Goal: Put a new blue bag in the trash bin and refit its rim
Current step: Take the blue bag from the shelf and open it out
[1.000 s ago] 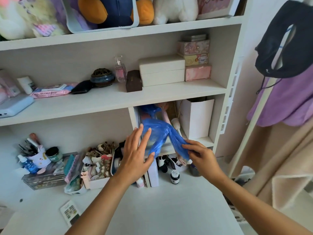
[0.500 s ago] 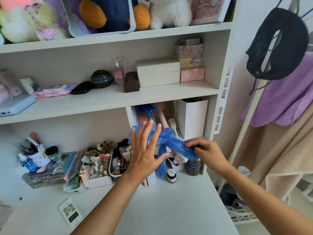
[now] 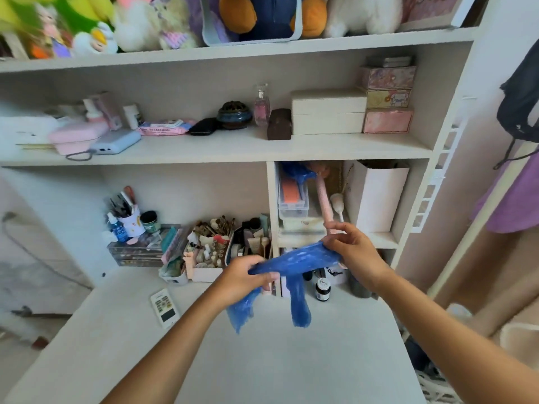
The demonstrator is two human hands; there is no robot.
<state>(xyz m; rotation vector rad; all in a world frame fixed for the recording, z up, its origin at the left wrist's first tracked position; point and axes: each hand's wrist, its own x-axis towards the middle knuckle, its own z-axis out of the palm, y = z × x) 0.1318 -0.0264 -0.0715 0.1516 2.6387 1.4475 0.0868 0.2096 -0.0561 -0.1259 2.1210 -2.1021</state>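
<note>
Both your hands hold the blue bag up in the air over the desk, in front of the shelves. Your left hand is closed around one end of it, and your right hand pinches the other end between thumb and fingers, so the bag stretches between them with two loose tails hanging down.

By my reading you are at the start: the bag is fetched but not yet opened, and no bin shows in view. Next you need to find the mouth of the bag and shake it open, then carry it to the bin.

You have open room below and toward you, where the desk is bare. Just behind the bag stand small bottles and the trays of clutter, so pull back from the shelves before you shake it out. The remote lies well to the left.
</note>
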